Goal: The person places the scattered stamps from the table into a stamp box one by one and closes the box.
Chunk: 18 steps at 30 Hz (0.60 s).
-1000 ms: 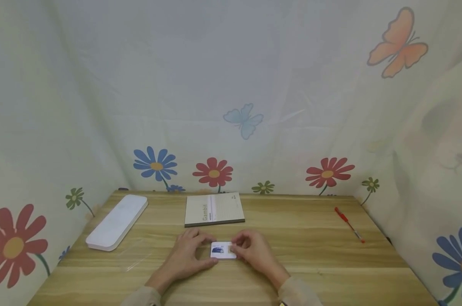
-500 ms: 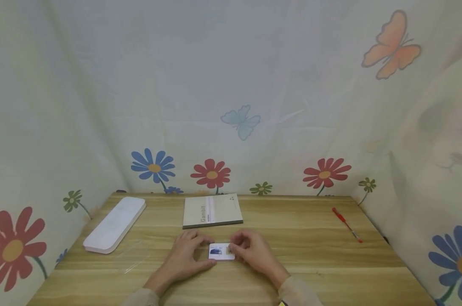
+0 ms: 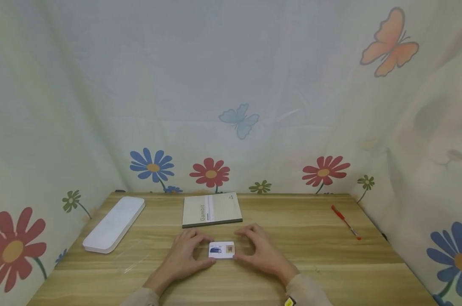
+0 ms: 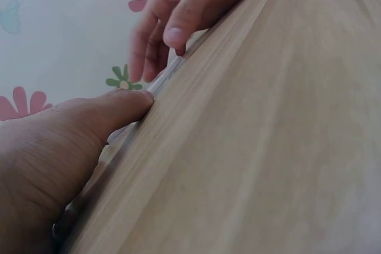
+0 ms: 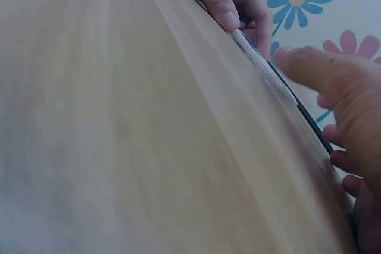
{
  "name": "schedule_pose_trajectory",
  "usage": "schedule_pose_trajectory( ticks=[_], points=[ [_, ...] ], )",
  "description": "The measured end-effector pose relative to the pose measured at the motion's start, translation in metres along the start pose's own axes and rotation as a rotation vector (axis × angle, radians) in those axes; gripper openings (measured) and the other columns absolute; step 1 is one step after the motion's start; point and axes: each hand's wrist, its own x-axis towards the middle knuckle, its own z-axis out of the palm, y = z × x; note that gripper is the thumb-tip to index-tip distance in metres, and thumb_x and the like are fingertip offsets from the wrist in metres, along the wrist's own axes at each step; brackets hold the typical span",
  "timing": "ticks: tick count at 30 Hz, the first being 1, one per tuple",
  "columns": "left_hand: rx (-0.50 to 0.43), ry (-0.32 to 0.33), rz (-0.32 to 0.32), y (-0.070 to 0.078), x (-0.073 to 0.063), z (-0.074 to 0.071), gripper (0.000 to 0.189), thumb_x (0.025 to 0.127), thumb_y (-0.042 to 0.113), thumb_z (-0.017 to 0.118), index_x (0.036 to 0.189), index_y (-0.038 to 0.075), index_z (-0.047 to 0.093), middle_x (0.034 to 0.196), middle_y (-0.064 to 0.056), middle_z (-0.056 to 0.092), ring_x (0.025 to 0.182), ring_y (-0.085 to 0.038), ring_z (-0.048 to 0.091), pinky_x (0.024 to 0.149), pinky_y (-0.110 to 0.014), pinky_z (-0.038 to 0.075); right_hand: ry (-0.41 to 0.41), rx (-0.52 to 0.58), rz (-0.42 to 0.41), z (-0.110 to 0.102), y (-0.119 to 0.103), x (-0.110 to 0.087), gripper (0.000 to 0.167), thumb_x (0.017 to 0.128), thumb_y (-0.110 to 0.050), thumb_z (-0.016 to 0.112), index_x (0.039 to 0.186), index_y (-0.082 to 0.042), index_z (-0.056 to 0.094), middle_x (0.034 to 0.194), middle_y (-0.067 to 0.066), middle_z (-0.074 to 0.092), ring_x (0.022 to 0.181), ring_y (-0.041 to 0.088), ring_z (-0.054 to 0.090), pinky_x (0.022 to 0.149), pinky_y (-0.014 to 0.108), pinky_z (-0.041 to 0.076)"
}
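Dim, flat light greys the head view; a thin glint marks the film [image 3: 133, 265] at lower left, and the card [image 3: 221, 250], lower centre, looks soft. Both wrist views blur the table [image 4: 256, 129], perhaps from poor focus.

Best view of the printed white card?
Head: the printed white card shows its top face, prints and all. Right wrist gives only a thin side edge; left wrist, a narrow sliver, partly hidden.
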Motion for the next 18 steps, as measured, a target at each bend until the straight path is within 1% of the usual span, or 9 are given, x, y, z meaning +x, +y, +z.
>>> schedule_pose_trajectory(
  ticks=[3, 6, 10, 14, 18],
  points=[
    [-0.001, -0.001, -0.003, -0.0001, -0.0001, -0.0008, 0.057, 0.085, 0.069, 0.087, 0.126, 0.031, 0.079, 0.122, 0.010, 0.067, 0.124, -0.019, 0.057, 0.108, -0.055, 0.044, -0.037, -0.062, 0.009, 0.0022, -0.0027, -0.0005, 0.066, 0.088, -0.057, 0.092, 0.143, -0.028, 0.071, 0.143, -0.004, 0.057, 0.137, 0.022, 0.049, 0.118, 0.059, 0.037],
    [0.004, -0.003, -0.001, 0.0003, 0.0012, -0.0009, 0.058, 0.085, 0.070, 0.087, 0.127, 0.030, 0.079, 0.122, 0.010, 0.067, 0.124, -0.018, 0.057, 0.108, -0.055, 0.044, -0.044, -0.100, -0.006, 0.0039, -0.0047, -0.0001, 0.065, 0.089, -0.057, 0.091, 0.144, -0.027, 0.073, 0.145, -0.002, 0.057, 0.138, 0.023, 0.047, 0.118, 0.060, 0.033],
    [0.014, 0.005, -0.001, 0.0003, 0.0008, -0.0025, 0.058, 0.085, 0.069, 0.088, 0.126, 0.030, 0.079, 0.122, 0.011, 0.067, 0.123, -0.018, 0.057, 0.107, -0.054, 0.044, -0.032, -0.129, -0.037, 0.0071, -0.0062, 0.0017, 0.062, 0.091, -0.058, 0.089, 0.143, -0.027, 0.074, 0.144, 0.002, 0.058, 0.136, 0.024, 0.048, 0.117, 0.060, 0.033],
    [0.017, 0.014, -0.002, 0.0019, -0.0005, -0.0035, 0.056, 0.085, 0.068, 0.089, 0.126, 0.031, 0.079, 0.120, 0.010, 0.067, 0.120, -0.017, 0.057, 0.104, -0.052, 0.044, -0.018, -0.124, -0.051, 0.0085, -0.0070, 0.0015, 0.056, 0.092, -0.056, 0.089, 0.139, -0.028, 0.076, 0.143, 0.005, 0.060, 0.135, 0.025, 0.049, 0.116, 0.062, 0.033],
    [0.020, 0.007, 0.000, 0.0026, 0.0001, -0.0022, 0.056, 0.085, 0.069, 0.088, 0.126, 0.031, 0.079, 0.120, 0.010, 0.067, 0.119, -0.016, 0.056, 0.102, -0.050, 0.044, 0.002, -0.128, -0.050, 0.0096, -0.0046, 0.0001, 0.054, 0.092, -0.055, 0.089, 0.137, -0.028, 0.077, 0.141, 0.004, 0.060, 0.134, 0.024, 0.050, 0.115, 0.062, 0.034]
  ],
)
